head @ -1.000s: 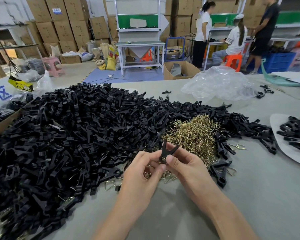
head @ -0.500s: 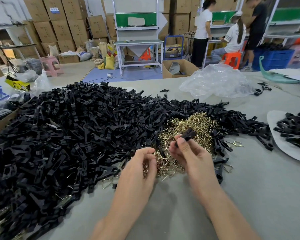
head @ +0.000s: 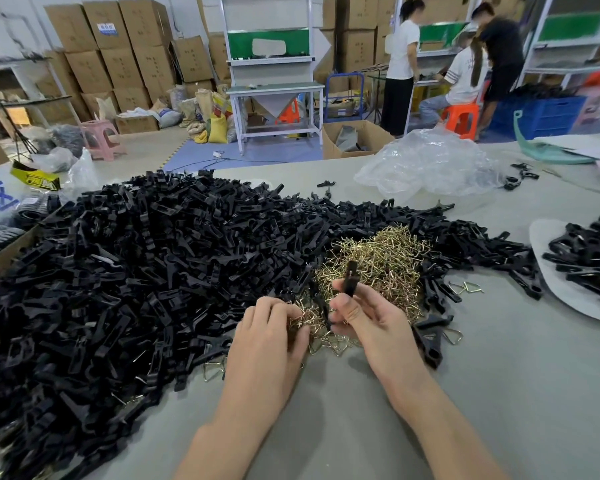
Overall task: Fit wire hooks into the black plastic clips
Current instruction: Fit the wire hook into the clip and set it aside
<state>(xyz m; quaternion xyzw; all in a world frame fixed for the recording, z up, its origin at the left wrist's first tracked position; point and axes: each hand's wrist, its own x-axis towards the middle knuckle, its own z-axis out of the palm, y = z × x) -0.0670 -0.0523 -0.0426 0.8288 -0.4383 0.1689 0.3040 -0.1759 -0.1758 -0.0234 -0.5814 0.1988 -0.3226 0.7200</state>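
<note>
A big heap of black plastic clips [head: 136, 271] covers the left and middle of the grey table [head: 499, 393]. A smaller mound of brass wire hooks [head: 374, 258] lies in front of it. My right hand [head: 364, 317] pinches one black clip [head: 350, 277] upright, just above the near edge of the hooks. My left hand [head: 271, 327] has its fingers curled down into the near edge of the hook mound; whether it pinches a hook is hidden by the fingers.
A pale board [head: 551, 282] at the right carries several black clips [head: 589, 254]. A crumpled clear plastic bag [head: 430, 164] lies at the back of the table. Loose hooks [head: 468, 288] lie to the right. People work at benches far behind.
My hands have parted: the right hand kept the clip and turned it upright over the hooks, while the left hand dropped onto the near edge of the hook mound.
</note>
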